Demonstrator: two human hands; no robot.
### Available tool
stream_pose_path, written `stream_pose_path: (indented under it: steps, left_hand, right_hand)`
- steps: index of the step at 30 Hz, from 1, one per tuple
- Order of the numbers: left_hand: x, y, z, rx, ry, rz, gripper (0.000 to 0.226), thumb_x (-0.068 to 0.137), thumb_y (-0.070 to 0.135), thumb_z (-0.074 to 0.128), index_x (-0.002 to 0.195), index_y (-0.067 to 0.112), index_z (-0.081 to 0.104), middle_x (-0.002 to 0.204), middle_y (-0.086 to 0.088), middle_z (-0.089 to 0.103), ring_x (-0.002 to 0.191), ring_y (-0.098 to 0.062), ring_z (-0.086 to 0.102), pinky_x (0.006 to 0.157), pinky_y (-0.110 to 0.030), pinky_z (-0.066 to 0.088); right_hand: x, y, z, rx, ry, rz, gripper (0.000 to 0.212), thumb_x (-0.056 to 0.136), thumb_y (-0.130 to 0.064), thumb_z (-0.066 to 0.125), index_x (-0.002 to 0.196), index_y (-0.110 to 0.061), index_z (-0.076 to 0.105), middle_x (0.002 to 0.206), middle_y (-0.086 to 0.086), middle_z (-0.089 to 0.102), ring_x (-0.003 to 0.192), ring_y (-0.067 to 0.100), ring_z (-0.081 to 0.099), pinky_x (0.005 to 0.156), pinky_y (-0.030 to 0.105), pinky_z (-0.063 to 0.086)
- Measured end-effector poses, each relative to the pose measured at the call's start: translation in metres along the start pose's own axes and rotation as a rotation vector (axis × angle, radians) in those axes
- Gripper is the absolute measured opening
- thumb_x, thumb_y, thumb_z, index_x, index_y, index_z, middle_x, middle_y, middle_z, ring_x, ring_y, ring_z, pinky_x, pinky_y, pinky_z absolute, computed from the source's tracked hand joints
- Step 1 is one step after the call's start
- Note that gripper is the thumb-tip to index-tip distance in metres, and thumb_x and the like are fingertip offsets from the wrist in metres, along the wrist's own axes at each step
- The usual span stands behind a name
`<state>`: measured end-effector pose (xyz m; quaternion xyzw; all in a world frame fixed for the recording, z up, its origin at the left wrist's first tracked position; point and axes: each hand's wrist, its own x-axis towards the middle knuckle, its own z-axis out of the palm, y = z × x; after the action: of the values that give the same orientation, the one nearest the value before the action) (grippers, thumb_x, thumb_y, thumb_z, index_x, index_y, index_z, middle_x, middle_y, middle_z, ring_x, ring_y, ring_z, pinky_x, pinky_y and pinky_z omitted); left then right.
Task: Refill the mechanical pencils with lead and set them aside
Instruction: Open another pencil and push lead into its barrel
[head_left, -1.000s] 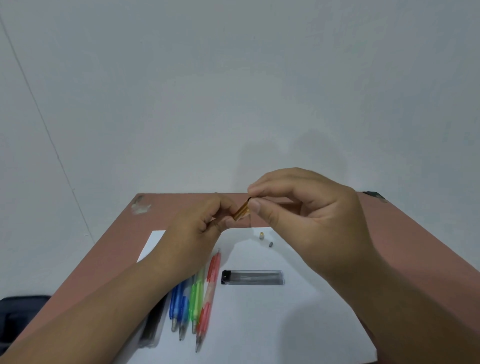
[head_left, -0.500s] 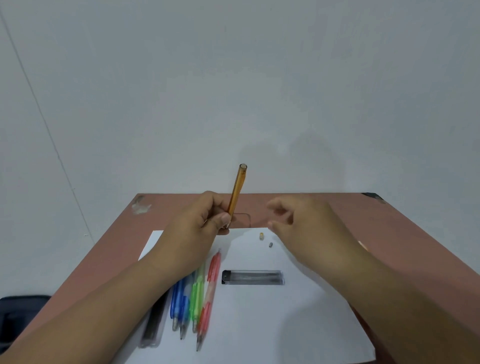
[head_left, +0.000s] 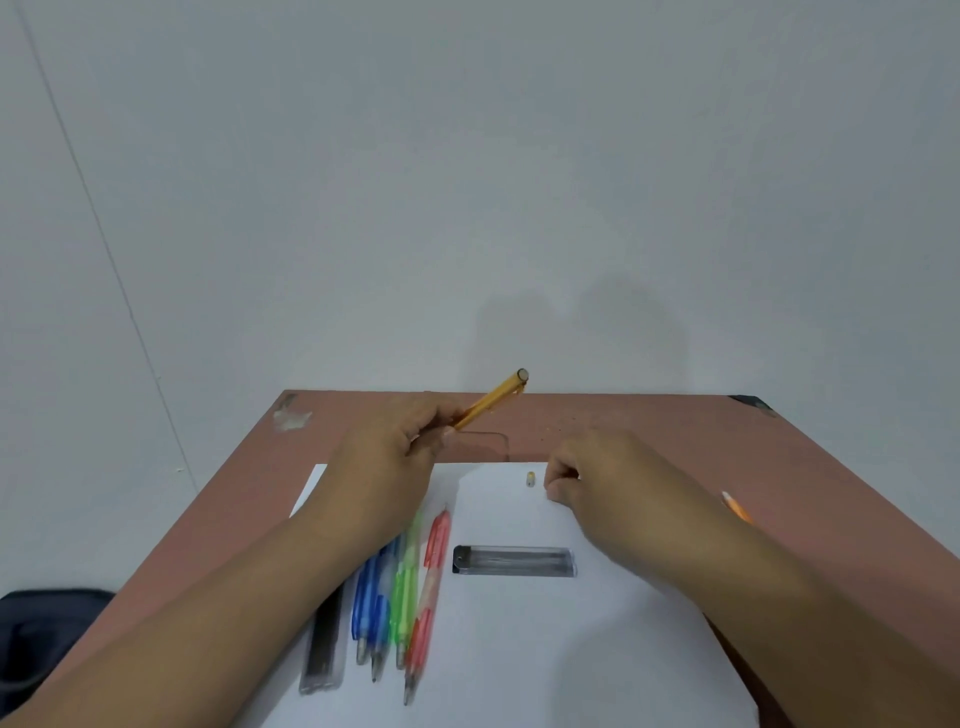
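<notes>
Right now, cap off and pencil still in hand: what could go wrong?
1. The left hand holds the orange pencil tilted, open end up; tipped further, lead might slide out.
2. The right hand reaches down beside the small cap on the paper; a nudge could roll it away.
3. The lead case lies under the right forearm and may get swept.

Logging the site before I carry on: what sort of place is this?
Probably a plain desk set against a wall, used for stationery work: a reddish table against a bare wall, a white sheet with pencils and a lead case.
</notes>
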<state>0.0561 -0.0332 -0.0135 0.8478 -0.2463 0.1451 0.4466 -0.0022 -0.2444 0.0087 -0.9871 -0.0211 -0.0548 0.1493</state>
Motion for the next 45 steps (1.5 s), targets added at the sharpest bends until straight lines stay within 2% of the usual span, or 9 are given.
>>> stream_pose_path:
  steps: [2, 5, 13, 22, 30, 35, 40, 42, 45]
  left_hand:
    - [0.001, -0.004, -0.001, 0.020, 0.033, 0.022, 0.037, 0.100, 0.009, 0.052, 0.112, 0.040, 0.071, 0.100, 0.021, 0.067, 0.098, 0.004, 0.058, 0.078, -0.005, 0.040]
    - [0.005, -0.011, -0.001, 0.070, 0.066, 0.024, 0.035, 0.100, 0.009, 0.053, 0.114, 0.035, 0.073, 0.102, 0.016, 0.068, 0.098, 0.001, 0.058, 0.080, -0.009, 0.043]
    - [0.006, -0.014, -0.001, 0.084, 0.080, 0.043, 0.033, 0.099, 0.009, 0.055, 0.111, 0.032, 0.075, 0.103, 0.014, 0.069, 0.099, -0.002, 0.060, 0.084, -0.013, 0.045]
    - [0.003, -0.010, -0.001, 0.062, 0.101, 0.067, 0.035, 0.098, 0.004, 0.056, 0.110, 0.031, 0.075, 0.097, 0.016, 0.066, 0.096, 0.006, 0.057, 0.076, -0.001, 0.037]
    - [0.005, -0.015, -0.002, 0.102, 0.160, 0.103, 0.042, 0.097, -0.001, 0.056, 0.109, 0.035, 0.072, 0.094, 0.013, 0.060, 0.096, 0.004, 0.054, 0.077, 0.000, 0.037]
    - [0.004, -0.017, -0.006, 0.213, 0.172, 0.187, 0.046, 0.092, -0.007, 0.060, 0.116, 0.030, 0.073, 0.094, 0.021, 0.054, 0.094, 0.000, 0.052, 0.080, 0.001, 0.035]
    - [0.005, -0.016, -0.004, 0.137, 0.198, 0.104, 0.039, 0.095, -0.002, 0.058, 0.112, 0.030, 0.074, 0.093, 0.017, 0.057, 0.097, 0.008, 0.051, 0.079, 0.002, 0.035]
    - [0.006, -0.016, -0.004, 0.121, 0.207, 0.055, 0.036, 0.097, 0.001, 0.058, 0.111, 0.030, 0.075, 0.093, 0.016, 0.058, 0.095, 0.007, 0.051, 0.079, 0.002, 0.034]
    - [0.007, -0.017, -0.005, 0.124, 0.228, 0.015, 0.034, 0.097, 0.004, 0.059, 0.108, 0.032, 0.074, 0.092, 0.016, 0.057, 0.093, 0.009, 0.051, 0.077, 0.003, 0.032]
  right_hand:
    - [0.003, 0.000, -0.002, 0.113, 0.126, 0.020, 0.016, 0.097, -0.023, 0.058, 0.087, -0.024, 0.070, 0.087, -0.008, 0.069, 0.083, 0.013, 0.065, 0.078, 0.033, 0.056]
    - [-0.002, -0.007, -0.009, 0.434, 0.457, 0.011, 0.010, 0.091, -0.021, 0.069, 0.087, -0.026, 0.076, 0.077, -0.015, 0.071, 0.077, -0.002, 0.066, 0.067, 0.009, 0.049]
    - [-0.011, -0.017, -0.011, 0.685, 0.606, -0.149, 0.010, 0.089, -0.013, 0.076, 0.088, -0.022, 0.078, 0.080, -0.018, 0.074, 0.080, 0.002, 0.072, 0.075, 0.014, 0.055]
    - [-0.008, -0.013, -0.011, 0.617, 0.581, -0.175, 0.010, 0.089, -0.012, 0.074, 0.089, -0.021, 0.079, 0.078, -0.017, 0.073, 0.079, -0.001, 0.069, 0.072, 0.009, 0.050]
    - [-0.003, -0.003, -0.011, 0.240, 0.584, -0.293, 0.011, 0.093, -0.013, 0.070, 0.090, -0.020, 0.078, 0.075, -0.012, 0.070, 0.073, 0.009, 0.063, 0.067, 0.032, 0.054]
    - [-0.004, -0.008, -0.008, 0.678, 0.474, -0.033, 0.016, 0.090, -0.014, 0.073, 0.083, -0.027, 0.078, 0.073, -0.010, 0.073, 0.072, 0.007, 0.069, 0.071, 0.025, 0.056]
    - [-0.001, -0.013, -0.006, 0.926, 0.377, 0.031, 0.014, 0.093, -0.014, 0.071, 0.093, -0.027, 0.077, 0.077, -0.008, 0.076, 0.071, 0.007, 0.072, 0.073, 0.021, 0.058]
    - [0.002, -0.008, -0.002, 0.774, 0.326, 0.063, 0.014, 0.094, -0.020, 0.069, 0.103, -0.031, 0.074, 0.084, -0.009, 0.075, 0.079, 0.007, 0.071, 0.077, 0.023, 0.057]
    - [0.003, -0.003, 0.005, 0.422, 0.164, 0.053, 0.021, 0.097, -0.025, 0.066, 0.116, -0.030, 0.073, 0.103, -0.013, 0.069, 0.093, 0.005, 0.063, 0.073, 0.005, 0.043]
